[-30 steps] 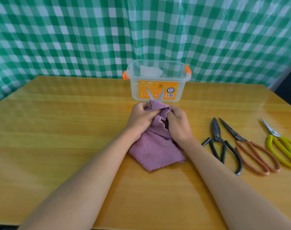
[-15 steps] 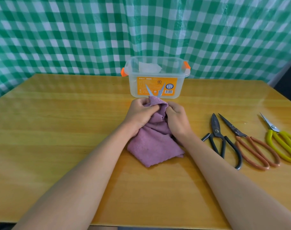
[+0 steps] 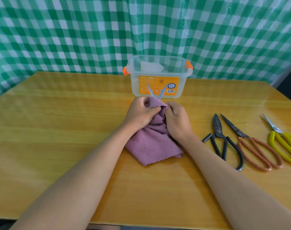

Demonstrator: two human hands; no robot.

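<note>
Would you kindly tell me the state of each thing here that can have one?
Wrapped scissors: blades open in a V.
Purple cloth: bunched round them, gripped by both hands.
Left hand: grips the cloth.
Right hand: grips the cloth.
Clear box: upright, lidless.
Black scissors: closed.
Brown-handled scissors: closed.
Yellow-handled scissors: closed.

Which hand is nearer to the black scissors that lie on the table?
Right. The right hand grips the purple cloth just to the left of the black scissors, apart from them. The left hand grips the same cloth farther left, beyond the right hand.
</note>
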